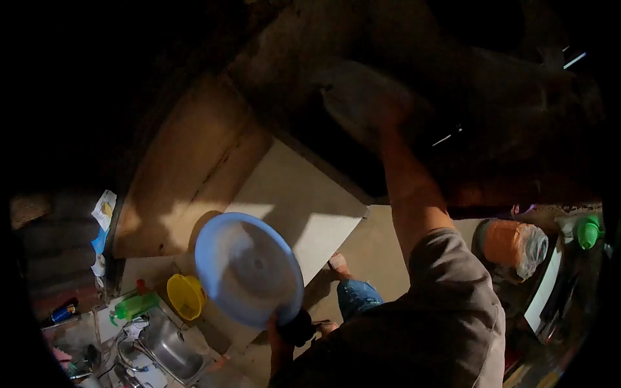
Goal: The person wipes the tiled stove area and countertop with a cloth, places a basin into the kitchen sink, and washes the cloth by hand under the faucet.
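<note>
A large round blue basin (pixel 249 268) is tilted up on its side, its inner face showing. At its lower right rim my left hand (pixel 277 326) grips the edge, partly in shadow, with a black object (pixel 297 328) just beside it. My right arm stretches up into the dark area at the top, where my right hand (pixel 391 110) is against a dim greyish object (pixel 356 97). Deep shadow hides the fingers of that hand, so its hold cannot be made out.
At lower left are a metal sink (pixel 174 346), a green bottle (pixel 137 305) and a yellow bowl (pixel 185 297). A wooden panel (pixel 187 168) stands above the basin. On the right are an orange container (pixel 508 244) and a green bottle-like item (pixel 588 231). A foot shows below.
</note>
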A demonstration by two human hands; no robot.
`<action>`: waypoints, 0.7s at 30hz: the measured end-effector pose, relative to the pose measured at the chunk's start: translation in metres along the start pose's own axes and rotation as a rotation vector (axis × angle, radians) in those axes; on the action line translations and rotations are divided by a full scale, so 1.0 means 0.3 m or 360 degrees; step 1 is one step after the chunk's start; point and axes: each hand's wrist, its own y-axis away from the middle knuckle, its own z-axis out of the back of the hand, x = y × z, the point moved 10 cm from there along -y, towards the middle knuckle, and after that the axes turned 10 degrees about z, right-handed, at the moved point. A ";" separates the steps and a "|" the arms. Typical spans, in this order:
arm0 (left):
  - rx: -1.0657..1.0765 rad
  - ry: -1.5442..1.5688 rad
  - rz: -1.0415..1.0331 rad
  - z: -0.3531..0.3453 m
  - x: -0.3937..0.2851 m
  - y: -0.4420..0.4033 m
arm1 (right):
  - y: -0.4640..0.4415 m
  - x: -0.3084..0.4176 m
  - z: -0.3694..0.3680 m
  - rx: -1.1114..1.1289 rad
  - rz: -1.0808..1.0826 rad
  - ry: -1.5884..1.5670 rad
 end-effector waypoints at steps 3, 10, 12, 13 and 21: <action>-0.0420 -0.0135 -0.0101 0.096 -0.018 -0.021 | -0.037 0.066 0.131 -0.0112 0.0235 0.0009; -0.0502 -0.0113 -0.0087 0.072 -0.050 -0.020 | -0.022 0.191 0.155 0.0127 0.0855 0.0633; -0.0326 -0.0013 0.0031 0.128 -0.011 -0.061 | 0.035 0.229 -0.094 0.0585 0.1357 0.1524; -0.0329 -0.0017 0.0036 0.158 -0.006 -0.072 | 0.084 0.216 -0.218 0.0823 0.1591 0.1976; -0.0311 -0.0160 0.0072 0.060 -0.057 -0.080 | 0.090 0.250 -0.422 0.0603 0.1559 0.1785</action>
